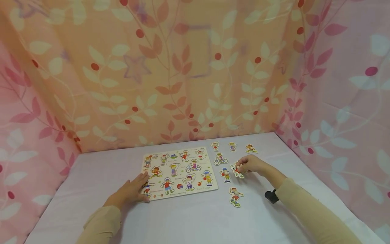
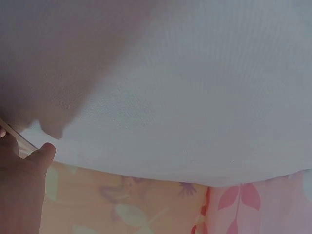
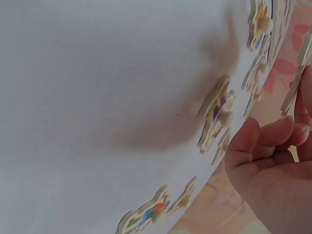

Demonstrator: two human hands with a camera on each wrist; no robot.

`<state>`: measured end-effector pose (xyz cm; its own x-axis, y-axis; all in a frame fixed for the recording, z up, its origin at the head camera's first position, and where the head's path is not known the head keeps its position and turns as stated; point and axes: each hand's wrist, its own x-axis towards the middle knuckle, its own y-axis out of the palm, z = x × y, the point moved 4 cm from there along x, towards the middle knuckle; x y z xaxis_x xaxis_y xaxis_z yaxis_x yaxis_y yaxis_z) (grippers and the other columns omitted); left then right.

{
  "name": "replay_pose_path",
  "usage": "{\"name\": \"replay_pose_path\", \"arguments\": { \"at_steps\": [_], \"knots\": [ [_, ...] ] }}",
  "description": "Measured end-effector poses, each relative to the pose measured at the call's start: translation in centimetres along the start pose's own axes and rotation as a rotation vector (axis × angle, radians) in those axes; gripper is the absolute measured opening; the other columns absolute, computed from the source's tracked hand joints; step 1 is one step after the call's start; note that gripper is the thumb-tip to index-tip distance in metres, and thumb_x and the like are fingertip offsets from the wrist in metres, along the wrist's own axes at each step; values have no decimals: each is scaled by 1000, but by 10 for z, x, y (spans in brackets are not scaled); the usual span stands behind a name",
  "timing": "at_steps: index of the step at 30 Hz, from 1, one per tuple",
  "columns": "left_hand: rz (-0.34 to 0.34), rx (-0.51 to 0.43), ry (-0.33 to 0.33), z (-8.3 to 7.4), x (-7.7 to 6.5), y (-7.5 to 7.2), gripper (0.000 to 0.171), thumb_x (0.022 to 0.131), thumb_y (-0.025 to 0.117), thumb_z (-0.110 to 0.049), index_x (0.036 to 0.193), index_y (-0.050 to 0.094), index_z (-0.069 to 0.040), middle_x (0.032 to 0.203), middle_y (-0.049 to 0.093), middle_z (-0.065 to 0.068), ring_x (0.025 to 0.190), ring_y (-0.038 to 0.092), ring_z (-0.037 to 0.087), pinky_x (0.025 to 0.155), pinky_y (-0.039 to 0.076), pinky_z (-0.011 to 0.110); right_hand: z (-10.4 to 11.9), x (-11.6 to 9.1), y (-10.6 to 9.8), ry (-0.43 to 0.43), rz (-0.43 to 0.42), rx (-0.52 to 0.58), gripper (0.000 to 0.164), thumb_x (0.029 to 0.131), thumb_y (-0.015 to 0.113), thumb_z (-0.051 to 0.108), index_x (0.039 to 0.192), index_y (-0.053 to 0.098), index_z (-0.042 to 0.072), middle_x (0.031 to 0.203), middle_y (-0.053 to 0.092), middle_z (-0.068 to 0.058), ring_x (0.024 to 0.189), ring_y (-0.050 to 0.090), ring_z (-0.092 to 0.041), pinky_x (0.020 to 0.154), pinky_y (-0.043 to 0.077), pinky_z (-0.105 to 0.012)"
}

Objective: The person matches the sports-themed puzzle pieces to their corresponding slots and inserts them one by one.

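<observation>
My left hand (image 1: 131, 188) rests against the left edge of a wooden peg puzzle board (image 1: 182, 194), fingers on its edge and thumb near its front corner. In the left wrist view, only the thumb (image 2: 45, 155) and part of the hand show beside the board's edge. To the right of the board, my right hand (image 1: 251, 164) pinches a footballer puzzle piece (image 1: 237, 172) with finger and thumb. That piece (image 3: 298, 73) appears at the right edge of the right wrist view, held above the table, with my fingers partly covering it.
Loose knobbed pieces lie around the right hand: a cyclist (image 1: 220, 159), a basketball player (image 1: 225, 175), a skateboarder (image 1: 236, 197), a runner (image 1: 251, 148) and others behind. A black object (image 1: 271, 196) shows by the right wrist. Patterned curtains (image 1: 170, 84) enclose the table (image 1: 189, 220).
</observation>
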<state>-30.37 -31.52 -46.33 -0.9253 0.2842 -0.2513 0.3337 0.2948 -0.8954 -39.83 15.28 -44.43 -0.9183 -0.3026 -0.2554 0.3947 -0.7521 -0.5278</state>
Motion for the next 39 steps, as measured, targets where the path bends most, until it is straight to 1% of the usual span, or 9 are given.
{"name": "replay_pose_path", "arguments": {
  "at_steps": [9, 14, 18, 22, 25, 30, 34, 36, 39],
  "knots": [
    [-5, -11, 15, -4, -5, -1, 105, 73, 79, -47, 148, 29, 6, 156, 18, 26, 144, 13, 44, 108, 11, 70, 13, 8, 11, 15, 15, 9, 14, 83, 74, 5, 97, 71, 0, 76, 61, -1, 66, 50, -16, 59, 42, -28],
    [-2, -5, 7, -1, -3, 1, 105, 73, 78, -49, 149, 29, 5, 157, 18, 24, 144, 14, 43, 109, 11, 69, 19, 15, 19, 21, 19, 50, 13, 84, 73, 2, 96, 71, 0, 77, 63, -2, 63, 50, -16, 57, 41, -27],
    [-4, -3, -2, 1, -1, 2, 106, 73, 78, -50, 149, 30, 4, 157, 19, 24, 144, 14, 42, 110, 11, 69, 25, 22, 24, 27, 15, 50, 13, 84, 73, 3, 97, 72, 2, 80, 64, -2, 63, 49, -16, 56, 42, -27],
    [-11, -14, 1, 1, -1, 2, 106, 72, 79, -51, 149, 30, 4, 157, 19, 24, 144, 14, 42, 110, 9, 68, 29, 28, 28, 26, 6, 29, 15, 84, 74, 5, 98, 72, 2, 82, 65, -2, 67, 49, -15, 57, 43, -27],
    [-13, -15, 10, 1, -1, 2, 106, 72, 79, -50, 148, 30, 5, 157, 19, 24, 144, 14, 43, 110, 9, 69, 34, 30, 30, 30, -2, 24, 15, 84, 75, 8, 98, 73, 3, 84, 67, -2, 73, 51, -16, 60, 44, -27],
    [-15, -12, 4, 0, 0, 2, 106, 72, 80, -49, 149, 30, 4, 157, 19, 24, 144, 14, 43, 109, 10, 69, 43, 33, 34, 17, 28, 9, 9, 84, 75, 10, 92, 73, 6, 84, 66, -2, 74, 52, -17, 62, 46, -26],
    [-13, -14, -6, -1, 0, 2, 106, 72, 80, -49, 149, 30, 4, 157, 18, 23, 144, 14, 42, 110, 10, 69, 48, 36, 36, 22, 31, 29, 10, 83, 75, 8, 92, 73, 5, 85, 66, -3, 74, 53, -16, 62, 45, -26],
    [-11, -12, -9, -1, -1, 1, 106, 71, 80, -49, 149, 30, 4, 158, 18, 23, 145, 13, 41, 110, 10, 69, 49, 40, 37, 39, 14, 45, 11, 84, 75, 7, 94, 73, 5, 85, 67, -2, 76, 53, -17, 64, 46, -27],
    [-10, -10, -14, -1, 0, 1, 107, 71, 80, -49, 149, 30, 4, 158, 18, 23, 145, 13, 41, 110, 10, 69, 50, 45, 40, 36, 7, 63, 11, 84, 74, 6, 94, 72, 4, 81, 67, 0, 75, 54, -17, 63, 46, -27]
  ]
}}
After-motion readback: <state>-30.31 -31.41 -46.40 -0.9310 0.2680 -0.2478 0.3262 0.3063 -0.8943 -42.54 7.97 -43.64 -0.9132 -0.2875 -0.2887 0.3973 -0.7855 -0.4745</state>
